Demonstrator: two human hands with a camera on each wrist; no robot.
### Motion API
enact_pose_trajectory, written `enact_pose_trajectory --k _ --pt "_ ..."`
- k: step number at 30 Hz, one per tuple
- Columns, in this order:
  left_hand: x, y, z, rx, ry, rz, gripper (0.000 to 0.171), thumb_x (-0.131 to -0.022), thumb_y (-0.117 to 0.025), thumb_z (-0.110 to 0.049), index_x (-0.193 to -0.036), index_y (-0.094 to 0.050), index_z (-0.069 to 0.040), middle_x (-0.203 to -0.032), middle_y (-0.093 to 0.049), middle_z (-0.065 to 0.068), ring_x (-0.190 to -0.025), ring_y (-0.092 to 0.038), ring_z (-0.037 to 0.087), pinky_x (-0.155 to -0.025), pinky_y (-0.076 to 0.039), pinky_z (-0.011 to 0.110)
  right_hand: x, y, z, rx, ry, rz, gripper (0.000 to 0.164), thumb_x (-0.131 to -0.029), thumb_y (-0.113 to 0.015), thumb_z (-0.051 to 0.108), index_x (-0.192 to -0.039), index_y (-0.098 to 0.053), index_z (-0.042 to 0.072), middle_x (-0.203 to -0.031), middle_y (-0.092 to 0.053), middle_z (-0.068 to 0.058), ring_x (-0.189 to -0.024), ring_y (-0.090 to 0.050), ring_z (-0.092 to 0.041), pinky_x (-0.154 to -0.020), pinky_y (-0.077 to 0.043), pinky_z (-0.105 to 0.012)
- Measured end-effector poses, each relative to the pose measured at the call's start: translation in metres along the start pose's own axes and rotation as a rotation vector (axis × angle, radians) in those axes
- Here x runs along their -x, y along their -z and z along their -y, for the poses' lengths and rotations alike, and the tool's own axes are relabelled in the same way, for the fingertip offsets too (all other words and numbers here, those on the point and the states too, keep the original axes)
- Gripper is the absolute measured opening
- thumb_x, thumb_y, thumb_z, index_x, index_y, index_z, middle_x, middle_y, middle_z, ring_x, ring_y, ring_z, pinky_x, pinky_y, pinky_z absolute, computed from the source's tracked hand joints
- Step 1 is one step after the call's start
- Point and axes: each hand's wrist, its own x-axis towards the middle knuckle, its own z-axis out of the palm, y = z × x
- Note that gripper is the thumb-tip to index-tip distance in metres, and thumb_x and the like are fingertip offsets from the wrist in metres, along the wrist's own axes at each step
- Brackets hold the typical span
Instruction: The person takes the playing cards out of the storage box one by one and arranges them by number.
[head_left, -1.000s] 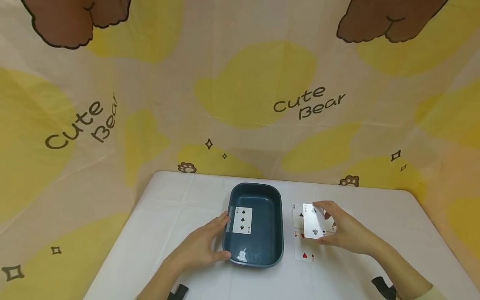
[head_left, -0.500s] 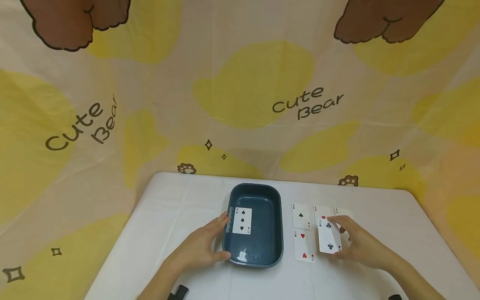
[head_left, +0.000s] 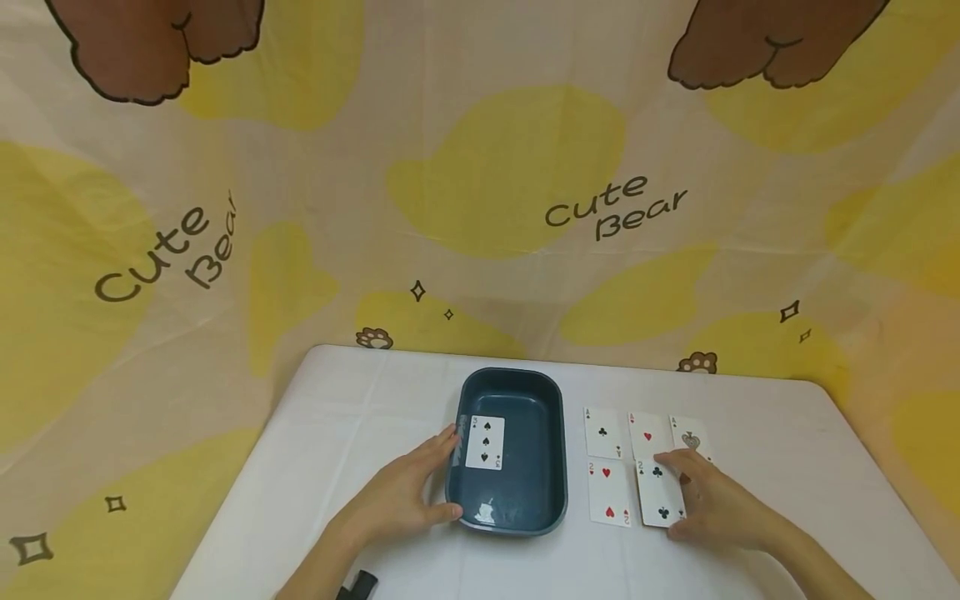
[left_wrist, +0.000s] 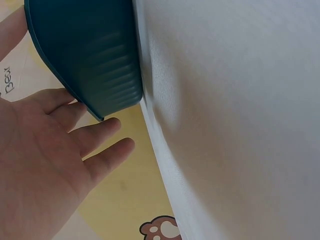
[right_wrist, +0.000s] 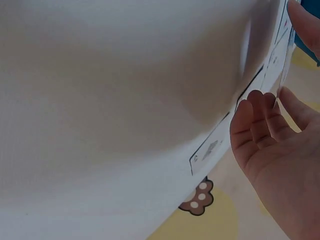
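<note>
My right hand [head_left: 716,508] pinches a two of clubs playing card [head_left: 658,492] between thumb and fingers at its right side. The card is close over the white table, just right of a two of hearts [head_left: 609,493]. In the right wrist view the card appears edge-on as a thin line. My left hand [head_left: 397,492] rests against the left side of a dark blue tray [head_left: 528,454], thumb and fingers spread along the rim. In the left wrist view its fingers lie extended, some touching the rim. Inside the tray, at its left, lies a three of spades [head_left: 485,442].
Behind the held card lie an ace of clubs [head_left: 602,432], an ace of hearts [head_left: 645,429] and an ace of spades [head_left: 684,429] in a row. The white table [head_left: 360,400] ends at a patterned cloth backdrop [head_left: 480,208].
My right hand has carried the two of clubs right and toward me, from over the aces to beside the two of hearts, lowering it. The left hand and tray have stayed put.
</note>
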Motion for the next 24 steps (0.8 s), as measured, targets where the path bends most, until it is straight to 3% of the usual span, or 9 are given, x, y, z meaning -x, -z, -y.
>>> enact_pose_trajectory --k 6,16,24 --pt "0.0012 -0.0006 -0.0016 0.000 0.010 0.000 0.099 -0.084 -0.082 -0.052 -0.164 -0.037 -0.017 -0.171 -0.027 -0.008 -0.155 -0.034 0.029 -0.117 -0.037 0.063 -0.0019 -0.0091 -0.0067 0.033 0.007 0.008 0.092 -0.061 -0.101 0.025 -0.141 -0.060 0.007 -0.140 -0.056 -0.008 -0.113 -0.057 -0.024 -0.107 -0.048 -0.061" --pt "0.0007 0.0001 -0.0027 -0.004 0.013 -0.001 0.100 -0.083 -0.082 -0.053 -0.165 -0.037 -0.018 -0.171 -0.028 -0.008 -0.155 -0.034 0.029 -0.116 -0.037 0.064 -0.0020 -0.0107 -0.0085 0.100 0.021 0.004 0.091 -0.060 -0.101 0.027 -0.141 -0.062 0.011 -0.131 -0.053 -0.002 -0.110 -0.055 -0.018 -0.101 -0.053 -0.046" --pt "0.0001 -0.0003 -0.0028 -0.012 0.020 -0.005 0.099 -0.083 -0.083 -0.052 -0.164 -0.037 -0.019 -0.171 -0.028 -0.009 -0.155 -0.034 0.027 -0.116 -0.038 0.063 -0.0022 -0.0095 -0.0058 0.090 0.019 0.004 0.093 -0.061 -0.101 0.028 -0.143 -0.061 0.008 -0.133 -0.053 -0.006 -0.113 -0.057 -0.021 -0.101 -0.054 -0.046"
